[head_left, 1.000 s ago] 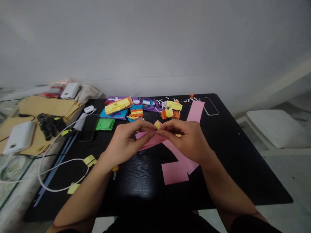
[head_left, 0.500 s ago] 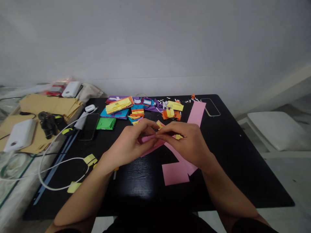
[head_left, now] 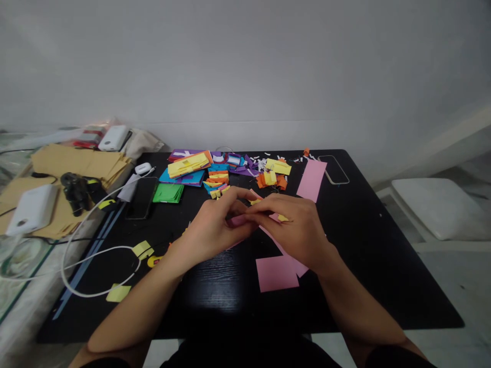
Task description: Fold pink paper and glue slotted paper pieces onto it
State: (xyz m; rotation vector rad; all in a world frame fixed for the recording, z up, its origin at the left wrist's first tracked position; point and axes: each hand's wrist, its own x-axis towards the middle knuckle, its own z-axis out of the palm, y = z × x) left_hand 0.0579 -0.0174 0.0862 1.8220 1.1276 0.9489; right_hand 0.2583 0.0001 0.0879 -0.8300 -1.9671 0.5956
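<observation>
Both hands meet above the middle of the black table (head_left: 383, 286). My left hand (head_left: 218, 222) is closed on a piece of pink paper (head_left: 238, 221), mostly hidden behind the fingers. Thumb and fingertips of my right hand (head_left: 293, 222) pinch the same paper at its right end, touching the left fingertips. Below and right of the hands lie a pink rectangle (head_left: 276, 274) and part of a longer pink strip, which my right hand partly covers. Another pink strip (head_left: 311, 181) rests farther back. Small yellow pieces (head_left: 283, 218) peek out around the right hand.
Behind the hands are green folded paper (head_left: 169, 193), a yellow bundle (head_left: 188, 165), purple pieces (head_left: 251, 166) and orange scraps (head_left: 282, 182). A dark phone (head_left: 141, 198), a white cable (head_left: 67, 255) and a white power bank (head_left: 34, 208) are at left. A phone case (head_left: 334, 170) lies back right.
The hands stay together on the pink paper, with less of it showing now beneath the left fingers. My right hand has shifted slightly; the view has tilted a little.
</observation>
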